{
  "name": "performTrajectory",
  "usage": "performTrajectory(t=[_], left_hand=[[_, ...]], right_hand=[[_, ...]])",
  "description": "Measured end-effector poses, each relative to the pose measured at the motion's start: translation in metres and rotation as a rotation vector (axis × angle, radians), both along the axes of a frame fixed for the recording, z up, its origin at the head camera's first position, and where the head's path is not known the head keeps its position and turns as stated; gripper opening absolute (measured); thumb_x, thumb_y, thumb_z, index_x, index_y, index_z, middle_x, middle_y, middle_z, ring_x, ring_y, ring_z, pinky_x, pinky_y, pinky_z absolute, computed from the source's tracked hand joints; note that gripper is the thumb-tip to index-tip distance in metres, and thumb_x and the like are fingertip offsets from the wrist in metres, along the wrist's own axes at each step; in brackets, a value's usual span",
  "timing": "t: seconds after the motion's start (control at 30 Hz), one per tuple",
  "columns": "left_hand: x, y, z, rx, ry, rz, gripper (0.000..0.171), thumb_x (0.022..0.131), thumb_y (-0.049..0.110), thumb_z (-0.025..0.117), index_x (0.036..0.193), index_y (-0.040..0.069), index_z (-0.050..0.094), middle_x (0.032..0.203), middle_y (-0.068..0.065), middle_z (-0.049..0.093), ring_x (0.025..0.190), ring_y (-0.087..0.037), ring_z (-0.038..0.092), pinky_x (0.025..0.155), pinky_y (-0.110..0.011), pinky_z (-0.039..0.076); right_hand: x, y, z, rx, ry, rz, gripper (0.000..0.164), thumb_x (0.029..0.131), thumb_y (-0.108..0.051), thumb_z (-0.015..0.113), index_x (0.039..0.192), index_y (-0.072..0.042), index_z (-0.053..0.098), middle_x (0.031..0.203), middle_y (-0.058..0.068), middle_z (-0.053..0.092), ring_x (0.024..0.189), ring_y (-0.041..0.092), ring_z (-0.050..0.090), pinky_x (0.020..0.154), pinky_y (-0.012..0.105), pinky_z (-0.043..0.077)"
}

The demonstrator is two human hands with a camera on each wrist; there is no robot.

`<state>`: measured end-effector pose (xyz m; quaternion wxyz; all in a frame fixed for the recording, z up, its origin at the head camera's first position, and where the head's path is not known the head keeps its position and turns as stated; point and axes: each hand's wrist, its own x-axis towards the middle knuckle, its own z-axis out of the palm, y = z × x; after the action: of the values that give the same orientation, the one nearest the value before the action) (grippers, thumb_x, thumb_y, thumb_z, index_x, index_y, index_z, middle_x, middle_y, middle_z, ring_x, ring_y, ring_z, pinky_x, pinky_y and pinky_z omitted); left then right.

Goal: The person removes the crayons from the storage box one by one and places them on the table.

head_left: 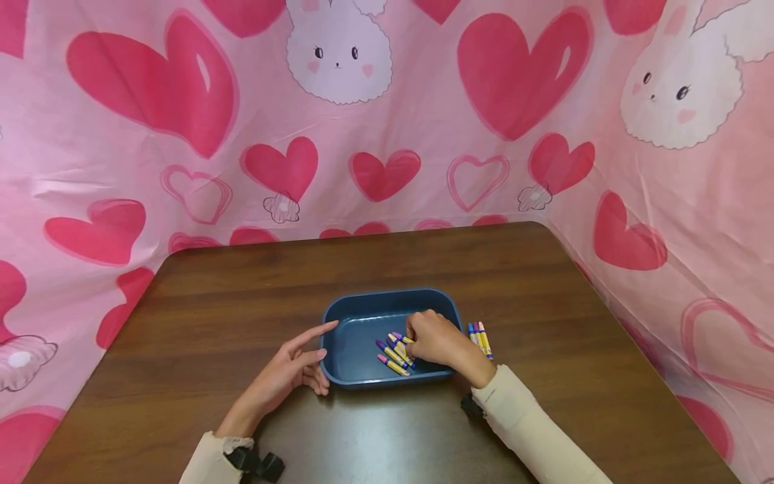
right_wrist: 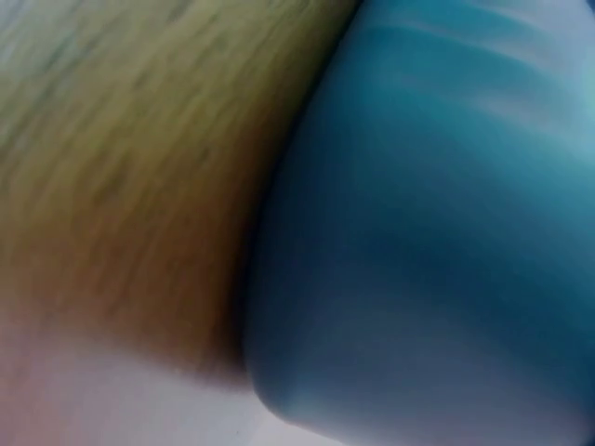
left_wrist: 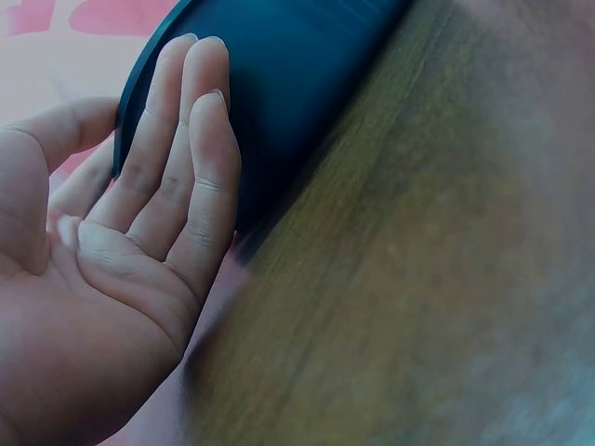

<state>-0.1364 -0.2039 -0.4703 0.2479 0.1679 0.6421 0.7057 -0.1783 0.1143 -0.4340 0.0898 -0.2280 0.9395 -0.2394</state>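
The left hand (head_left: 279, 373) is resting spread fingers on the left end of one blue tray (head_left: 359, 346), where light, steady pressure should be helping. Inside, about five crayons (head_left: 394, 365) are lying beside the curled right hand (head_left: 440, 341); whether it is pinching one, I cannot tell. Three other crayons (head_left: 478, 337) are lying just right of the tray.

Brown wood-grain table (head_left: 242, 296), rounded far corners, dull shine on near part. Directly on it: blue tray (head_left: 357, 346), rounded rectangle, near the middle, long sides roughly along the far edge. Three crayons (head_left: 481, 340) just beside tray's right end, side by side, yellow wrappers, blue, purple and pale tips toward far edge.
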Motion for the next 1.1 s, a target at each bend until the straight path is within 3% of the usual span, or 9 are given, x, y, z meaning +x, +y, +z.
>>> performTrajectory(t=[1.1], left_hand=[[-0.0017, 0.0019, 0.0018, -0.021, 0.002, 0.026, 0.055, 0.106, 0.018, 0.048, 0.157, 0.014, 0.029, 0.082, -0.018, 0.072, 0.071, -0.029, 0.073, 0.071, -0.044, 0.061]], right_hand=[[-0.0037, -0.0002, 0.0015, -0.022, 0.011, 0.008, 0.016, 0.085, -0.013, 0.077, 0.076, -0.012, 0.064, 0.065, -0.004, 0.056, 0.056, 0.010, 0.053, 0.050, 0.025, 0.045]])
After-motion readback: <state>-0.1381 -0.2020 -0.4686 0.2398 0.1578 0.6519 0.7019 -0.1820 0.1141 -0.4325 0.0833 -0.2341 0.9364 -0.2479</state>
